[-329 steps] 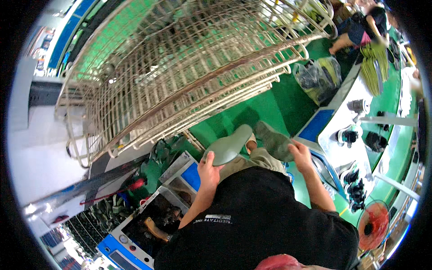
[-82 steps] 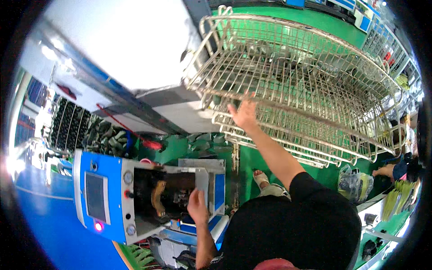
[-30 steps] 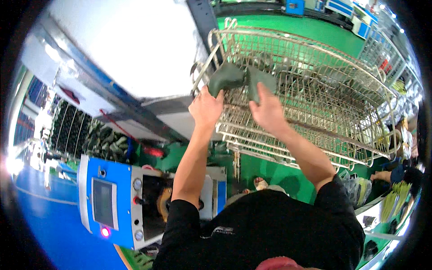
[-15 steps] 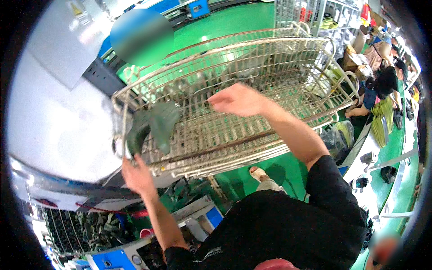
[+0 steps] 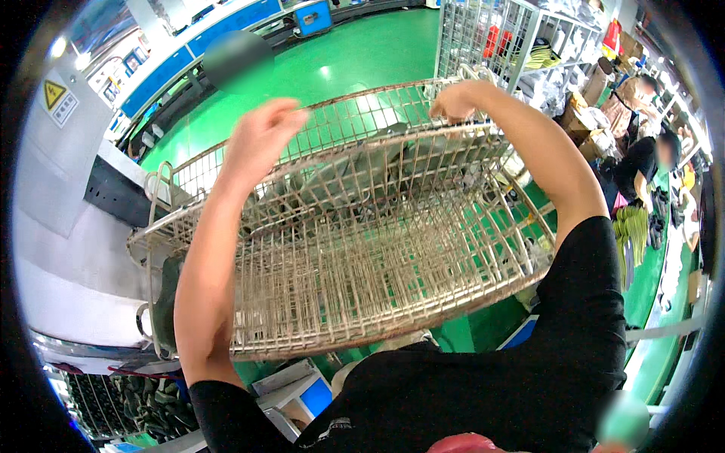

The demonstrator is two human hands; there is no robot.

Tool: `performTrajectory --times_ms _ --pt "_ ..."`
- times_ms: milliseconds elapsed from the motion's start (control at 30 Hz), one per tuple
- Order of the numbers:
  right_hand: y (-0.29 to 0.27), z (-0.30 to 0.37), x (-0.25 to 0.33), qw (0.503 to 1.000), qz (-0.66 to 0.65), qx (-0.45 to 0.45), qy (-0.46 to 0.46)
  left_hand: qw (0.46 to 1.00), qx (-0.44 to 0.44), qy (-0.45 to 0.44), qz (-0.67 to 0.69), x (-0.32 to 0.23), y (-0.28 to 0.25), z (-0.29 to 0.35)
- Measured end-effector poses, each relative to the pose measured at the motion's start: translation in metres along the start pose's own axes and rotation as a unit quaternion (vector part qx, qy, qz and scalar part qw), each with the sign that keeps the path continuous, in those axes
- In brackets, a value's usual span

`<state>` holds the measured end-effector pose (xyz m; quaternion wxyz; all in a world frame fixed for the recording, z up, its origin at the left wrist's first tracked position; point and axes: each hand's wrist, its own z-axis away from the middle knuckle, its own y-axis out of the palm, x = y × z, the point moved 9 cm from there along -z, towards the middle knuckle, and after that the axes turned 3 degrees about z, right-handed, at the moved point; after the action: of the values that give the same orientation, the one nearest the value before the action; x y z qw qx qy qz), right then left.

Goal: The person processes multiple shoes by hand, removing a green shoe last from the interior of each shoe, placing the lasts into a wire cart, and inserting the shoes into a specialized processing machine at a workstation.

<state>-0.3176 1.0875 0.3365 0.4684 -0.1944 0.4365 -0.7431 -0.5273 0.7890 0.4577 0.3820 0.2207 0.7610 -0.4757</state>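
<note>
A large rusty off-white wire cart (image 5: pixel 362 317) stands in front of me, with my forearms stretched over it. Above its far left side, my left hand (image 5: pixel 260 143) is slightly blurred. Its fingers are half curled and apart, and nothing shows in them. Toward the far right top rail, my right hand (image 5: pixel 464 100) has its fingers bent down and closed; what they hold, if anything, is hidden. Grey-green limp pieces (image 5: pixel 340 181) lie along the far section of the cart, behind a wire panel. At the left end, partly behind my forearm, is a dark green piece (image 5: pixel 165 306).
A grey cabinet with a warning sign (image 5: pixel 57 98) stands left. Wire shelving (image 5: pixel 521 45) rises at the back right. Two people work at right near striped yellow-green pieces (image 5: pixel 628 234). Blue-panelled equipment (image 5: pixel 313 16) lines the far side; dark pieces (image 5: pixel 155 404) sit lower left.
My left hand has moved from the cart's near left corner to above its far side. My right hand has gone from over the middle to the far right rail. The view has shifted.
</note>
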Motion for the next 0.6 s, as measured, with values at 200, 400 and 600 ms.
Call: performTrajectory --times_ms 200,400,600 --pt "0.088 -0.030 0.015 0.935 -0.100 0.334 -0.067 0.877 0.323 -0.019 -0.356 0.018 0.185 -0.117" --pt "0.095 -0.071 0.036 0.968 0.017 0.231 -0.100 0.784 0.456 -0.074 -0.415 0.088 0.267 -0.121" --pt "0.079 -0.040 0.061 0.932 -0.119 0.209 -0.270 0.837 0.421 -0.077 -0.342 0.079 0.263 -0.131"
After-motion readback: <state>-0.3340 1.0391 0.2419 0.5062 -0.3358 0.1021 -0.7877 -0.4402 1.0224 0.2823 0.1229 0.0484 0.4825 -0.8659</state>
